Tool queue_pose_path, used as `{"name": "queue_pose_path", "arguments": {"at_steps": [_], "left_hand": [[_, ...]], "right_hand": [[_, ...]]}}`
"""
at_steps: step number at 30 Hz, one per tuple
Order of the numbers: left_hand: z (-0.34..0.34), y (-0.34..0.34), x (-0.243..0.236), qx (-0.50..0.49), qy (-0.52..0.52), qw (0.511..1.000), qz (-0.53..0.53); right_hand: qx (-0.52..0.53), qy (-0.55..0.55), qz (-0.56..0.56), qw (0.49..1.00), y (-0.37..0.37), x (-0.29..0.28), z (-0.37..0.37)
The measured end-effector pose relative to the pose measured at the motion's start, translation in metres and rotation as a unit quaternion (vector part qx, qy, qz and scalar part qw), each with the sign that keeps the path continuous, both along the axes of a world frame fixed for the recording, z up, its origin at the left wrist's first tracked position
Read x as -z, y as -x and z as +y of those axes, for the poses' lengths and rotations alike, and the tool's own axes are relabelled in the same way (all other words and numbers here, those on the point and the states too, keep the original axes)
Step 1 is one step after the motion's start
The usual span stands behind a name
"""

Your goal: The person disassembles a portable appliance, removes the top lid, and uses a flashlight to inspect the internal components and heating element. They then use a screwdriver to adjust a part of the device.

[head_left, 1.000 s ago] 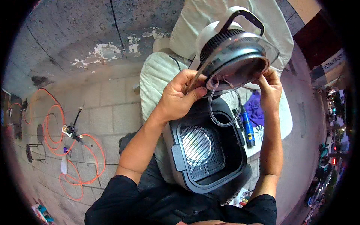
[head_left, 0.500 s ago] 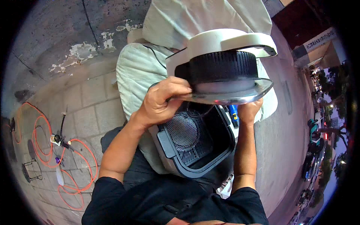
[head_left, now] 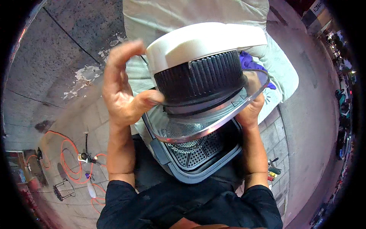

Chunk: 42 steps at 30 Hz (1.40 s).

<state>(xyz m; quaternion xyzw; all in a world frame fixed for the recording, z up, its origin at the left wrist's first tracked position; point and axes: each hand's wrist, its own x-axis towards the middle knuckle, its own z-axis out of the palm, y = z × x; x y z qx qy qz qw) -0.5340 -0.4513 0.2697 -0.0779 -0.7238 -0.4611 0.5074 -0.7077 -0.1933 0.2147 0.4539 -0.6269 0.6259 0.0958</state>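
An appliance lid (head_left: 206, 40), white on top with a black ribbed band and a wide clear skirt, hangs tilted in front of me. My right hand (head_left: 251, 108) grips the clear skirt at its right side, the fingers partly hidden. At the lid's left, my left hand (head_left: 121, 89) is raised with fingers and thumb spread in a wide curve. Its thumb is by the ribbed band; whether it touches I cannot tell, and the fingertips are blurred. Below the lid, the square appliance base (head_left: 192, 176) with a dark rim sits at my lap, a perforated metal tray (head_left: 194, 158) inside it.
A pale cloth-covered seat (head_left: 286, 72) lies behind the appliance, with a purple cloth (head_left: 248, 61) on it. Orange hose (head_left: 64, 154) coils on the paving at left, near a small dark metal frame (head_left: 59, 191). Some tools (head_left: 273, 171) lie on the paving at right.
My left hand has let go of the clear skirt and spread beside the lid. The lid has turned and tilted, now showing more of the ribbed band. My view has shifted too.
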Motion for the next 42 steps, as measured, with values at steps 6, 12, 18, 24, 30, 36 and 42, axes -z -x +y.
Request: {"name": "queue_pose_path", "arguments": {"at_steps": [6, 12, 18, 24, 30, 36, 42], "left_hand": [[0.019, 0.033, -0.062, -0.008, 0.228, 0.972, -0.052], [0.019, 0.041, -0.061, -0.026, 0.191, 0.980, -0.047], [0.011, 0.041, -0.055, -0.004, 0.108, 0.991, -0.081], [0.011, 0.028, -0.047, -0.006, 0.028, 0.997, -0.078], [0.004, 0.003, -0.022, -0.074, 0.001, 0.997, 0.000], [-0.002, -0.018, -0.013, -0.248, 0.073, 0.966, 0.026], [0.005, -0.024, -0.014, -0.243, 0.077, 0.967, 0.009]], "right_hand": [[0.061, -0.041, 0.023, 0.997, -0.002, -0.006, 0.003], [0.095, -0.060, 0.050, 0.992, -0.006, -0.008, 0.001], [0.079, -0.066, 0.072, 0.992, 0.000, -0.009, 0.003], [0.077, -0.104, 0.178, 0.976, 0.002, -0.012, 0.011], [0.028, -0.092, 0.239, 0.966, -0.002, -0.021, 0.013], [0.038, -0.088, 0.216, 0.972, -0.016, -0.027, 0.010], [0.044, -0.099, 0.224, 0.968, -0.018, -0.023, 0.014]]}}
